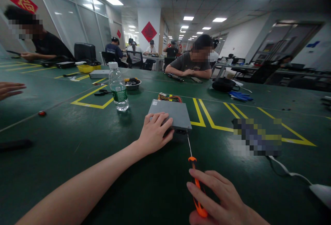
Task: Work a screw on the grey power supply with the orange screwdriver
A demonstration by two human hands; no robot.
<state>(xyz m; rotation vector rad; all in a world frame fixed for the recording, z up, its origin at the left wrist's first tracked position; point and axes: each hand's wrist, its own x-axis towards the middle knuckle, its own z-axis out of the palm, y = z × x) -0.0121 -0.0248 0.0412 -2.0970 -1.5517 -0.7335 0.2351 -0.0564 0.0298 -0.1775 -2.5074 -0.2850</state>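
A grey metal computer power supply [172, 112] lies on the green table, its coloured cables [170, 97] bunched at the far side. My left hand [156, 130] grips its near left part, fingers spread over the top and thumb at the front face. In my right hand [216, 195] is an orange and black screwdriver [197, 187], held between thumb and fingers. Its thin shaft points away from me, and the tip meets the lower right corner of the front face. Whether the tip sits in a screw is too small to tell.
A water bottle [119, 90] stands left of the power supply, before a metal bowl [133, 84] with tools. Blue gloves [240, 96], a black case [223, 84] and a blurred object [256, 137] with a white cable lie right. Another person's hand [10, 90] enters from the left; a person [192, 59] sits opposite.
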